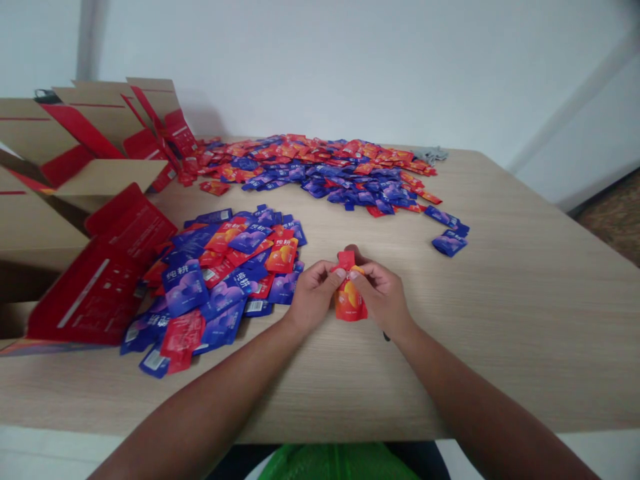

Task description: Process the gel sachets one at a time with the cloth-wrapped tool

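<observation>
Both hands meet over the middle of the wooden table (525, 320). My left hand (311, 293) and my right hand (383, 293) pinch the top of one red and orange sachet (349, 301), which hangs upright between them. Just left of my left hand lies a near pile of blue and red sachets (220, 280). A much larger spread of the same sachets (325, 170) covers the far side of the table.
Open cardboard boxes with red flaps (75, 200) stand at the table's left edge. A couple of stray blue sachets (449, 241) lie right of centre. A white wall runs behind. Something green (335, 463) shows below the table's near edge.
</observation>
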{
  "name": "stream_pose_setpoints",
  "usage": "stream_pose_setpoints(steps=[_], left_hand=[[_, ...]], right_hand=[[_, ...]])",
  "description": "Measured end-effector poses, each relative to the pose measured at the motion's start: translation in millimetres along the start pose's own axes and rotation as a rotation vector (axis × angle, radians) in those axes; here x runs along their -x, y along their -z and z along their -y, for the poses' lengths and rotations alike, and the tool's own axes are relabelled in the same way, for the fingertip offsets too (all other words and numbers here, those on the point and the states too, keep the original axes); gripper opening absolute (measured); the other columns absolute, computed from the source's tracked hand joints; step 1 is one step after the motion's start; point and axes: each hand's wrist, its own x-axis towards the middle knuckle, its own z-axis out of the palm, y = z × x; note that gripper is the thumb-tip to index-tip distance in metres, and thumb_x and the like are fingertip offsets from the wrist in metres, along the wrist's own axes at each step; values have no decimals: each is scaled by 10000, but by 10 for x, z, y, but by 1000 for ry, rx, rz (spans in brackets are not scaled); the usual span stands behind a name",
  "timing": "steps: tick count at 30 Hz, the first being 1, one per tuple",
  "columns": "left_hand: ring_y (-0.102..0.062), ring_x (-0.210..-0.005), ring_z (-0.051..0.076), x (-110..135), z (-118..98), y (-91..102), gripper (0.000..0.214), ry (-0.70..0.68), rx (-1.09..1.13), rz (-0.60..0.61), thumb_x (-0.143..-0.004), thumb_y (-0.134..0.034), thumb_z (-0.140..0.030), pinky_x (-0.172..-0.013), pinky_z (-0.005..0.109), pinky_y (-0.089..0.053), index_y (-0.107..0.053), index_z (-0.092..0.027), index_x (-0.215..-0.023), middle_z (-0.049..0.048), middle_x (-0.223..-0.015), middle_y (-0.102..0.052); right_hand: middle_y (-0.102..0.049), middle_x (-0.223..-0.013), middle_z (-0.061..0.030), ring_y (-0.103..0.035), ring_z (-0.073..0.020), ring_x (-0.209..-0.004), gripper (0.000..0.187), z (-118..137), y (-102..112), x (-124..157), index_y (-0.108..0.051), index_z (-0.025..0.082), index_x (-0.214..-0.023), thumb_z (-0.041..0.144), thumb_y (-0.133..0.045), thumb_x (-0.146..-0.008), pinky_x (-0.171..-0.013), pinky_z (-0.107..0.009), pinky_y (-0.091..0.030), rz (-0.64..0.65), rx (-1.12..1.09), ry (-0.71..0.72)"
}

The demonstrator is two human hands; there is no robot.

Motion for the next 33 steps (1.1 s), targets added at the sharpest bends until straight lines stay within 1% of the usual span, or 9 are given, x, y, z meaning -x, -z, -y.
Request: stream_pose_setpoints(steps=[6,13,17,19,22,24,28,30,33], left_hand=[[-557,-665,129,27,-15,-2,406,-13,-40,46,-877,-838,-547,-637,254,-477,-694,-168,-849,-3,-748,-669],[-549,-674,124,56,-33,-22,396,-3,-45,59,-906,-806,-542,-649,246,-467,-690,-168,-850,-8,-751,-656],[-551,-682,128,77,-44,-30,383,6,-90,113,-900,-810,-530,-649,245,-456,-706,-165,-848,-2,-756,-662],[-545,-676,127,84,-34,-44,388,16,-97,126,-904,-804,-532,-648,246,-454,-700,-164,-838,-3,-749,-659],[-540,-668,125,77,-12,-65,399,26,-85,120,-901,-804,-543,-646,247,-455,-690,-166,-834,-6,-740,-653],[-545,-671,128,64,-5,-67,397,25,-63,95,-895,-809,-545,-648,250,-462,-690,-169,-848,-6,-747,-657],[-553,-683,130,37,-17,-39,377,-16,-36,17,-903,-804,-531,-657,251,-471,-689,-173,-877,-8,-764,-660],[-550,-687,129,32,-26,-25,363,-44,-40,-7,-902,-809,-515,-661,251,-472,-691,-172,-880,-12,-763,-655],[-542,-679,126,37,-30,-22,360,-67,-32,-23,-897,-813,-513,-654,251,-470,-689,-176,-872,-18,-759,-644]], right_hand=[[-725,-783,-11,-609,-149,-649,261,54,7,-8,-755,212,-918,470,-792,-934,-606,-274,-507,-20,-65,-14],[-703,-724,-10,-602,-167,-623,289,55,18,-8,-729,223,-874,499,-766,-948,-573,-287,-490,-23,51,5],[-751,-823,-30,-662,-191,-706,269,52,21,-36,-740,231,-978,495,-773,-938,-645,-308,-541,-30,30,5],[-748,-815,-27,-660,-189,-707,242,55,18,-50,-738,233,-972,471,-769,-943,-656,-310,-538,-45,81,25],[-740,-802,-24,-656,-186,-711,210,74,10,-55,-733,232,-930,438,-768,-949,-668,-312,-529,-72,143,55],[-755,-854,-31,-669,-189,-744,228,88,8,-51,-739,230,-958,456,-768,-951,-690,-314,-539,-84,93,45],[-736,-817,-24,-645,-174,-690,347,86,12,-52,-739,223,-982,569,-749,-951,-638,-301,-535,34,-40,-56],[-742,-807,-25,-648,-173,-675,386,75,13,-62,-728,220,-958,598,-787,-911,-629,-300,-541,92,-68,-87],[-760,-824,-31,-662,-179,-679,425,83,11,-79,-715,222,-939,612,-853,-842,-626,-306,-555,118,-92,-111]])
